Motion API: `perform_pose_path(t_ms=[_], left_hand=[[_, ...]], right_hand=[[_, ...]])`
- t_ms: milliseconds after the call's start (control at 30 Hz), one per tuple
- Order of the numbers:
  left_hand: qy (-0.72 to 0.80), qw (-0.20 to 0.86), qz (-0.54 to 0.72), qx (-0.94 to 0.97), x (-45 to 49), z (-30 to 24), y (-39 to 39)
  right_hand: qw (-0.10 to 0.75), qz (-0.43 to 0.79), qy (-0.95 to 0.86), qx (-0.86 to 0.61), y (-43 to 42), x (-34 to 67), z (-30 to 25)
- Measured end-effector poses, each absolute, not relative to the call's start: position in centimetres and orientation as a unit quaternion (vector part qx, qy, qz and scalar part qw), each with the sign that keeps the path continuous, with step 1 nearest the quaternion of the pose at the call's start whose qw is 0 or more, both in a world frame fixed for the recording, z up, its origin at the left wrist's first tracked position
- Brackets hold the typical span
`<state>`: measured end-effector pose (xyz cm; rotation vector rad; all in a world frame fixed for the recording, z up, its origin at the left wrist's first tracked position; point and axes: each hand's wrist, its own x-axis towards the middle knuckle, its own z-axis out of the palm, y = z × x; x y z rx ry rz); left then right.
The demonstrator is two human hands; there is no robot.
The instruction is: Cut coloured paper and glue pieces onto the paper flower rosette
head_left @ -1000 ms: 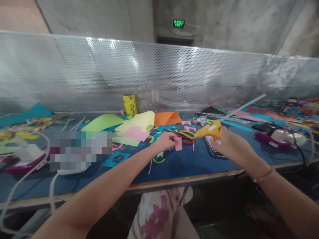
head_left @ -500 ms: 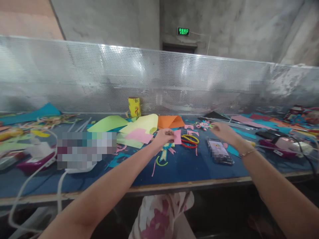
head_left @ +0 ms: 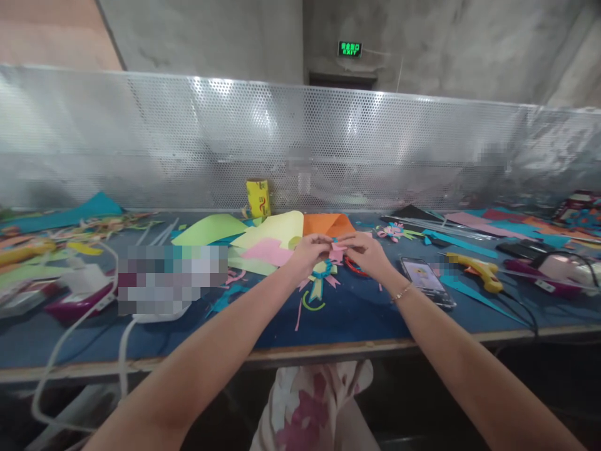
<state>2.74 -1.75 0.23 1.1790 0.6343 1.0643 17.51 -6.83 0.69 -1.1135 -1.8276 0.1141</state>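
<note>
My left hand (head_left: 310, 252) pinches a small piece of pink paper (head_left: 337, 247) above the middle of the table. From the other side my right hand (head_left: 369, 250) meets it, fingers closed at the paper's right edge. Just below lies a paper rosette (head_left: 320, 270) with a blue ring and pale yellow tails. A green paper curl (head_left: 313, 303) is in front of it. Partly covered by my right hand is a red loop (head_left: 355, 269), like a scissor handle. A phone (head_left: 425, 280) showing a picture lies right of my right wrist.
Coloured sheets, among them pale yellow (head_left: 275, 232) and orange (head_left: 328, 223), lie behind my hands. A yellow roll (head_left: 258, 198) stands by the perforated metal screen (head_left: 188, 144). On the right are a yellow glue gun (head_left: 483, 270) with a cord and a pink paper flower (head_left: 390, 232).
My right hand has moved left from beside the pink paper flower to the pink paper at my left hand. The glue gun, hidden before by my right arm, now shows.
</note>
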Motion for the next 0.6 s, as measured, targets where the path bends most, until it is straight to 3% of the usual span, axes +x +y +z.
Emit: perform_pose_path(t_ms=[167,600], left_hand=[[0.282,0.669,0.466,0.505,2.7,0.3,-1.7],[0.269,0.658,0.479,0.515,2.9,0.2,-2.1]], right_hand=[[0.447,0.061,-0.767,-0.457,-7.8,17.3,0.7],[0.557,0.165,-0.668,-0.464,-6.1,16.8,-0.8]])
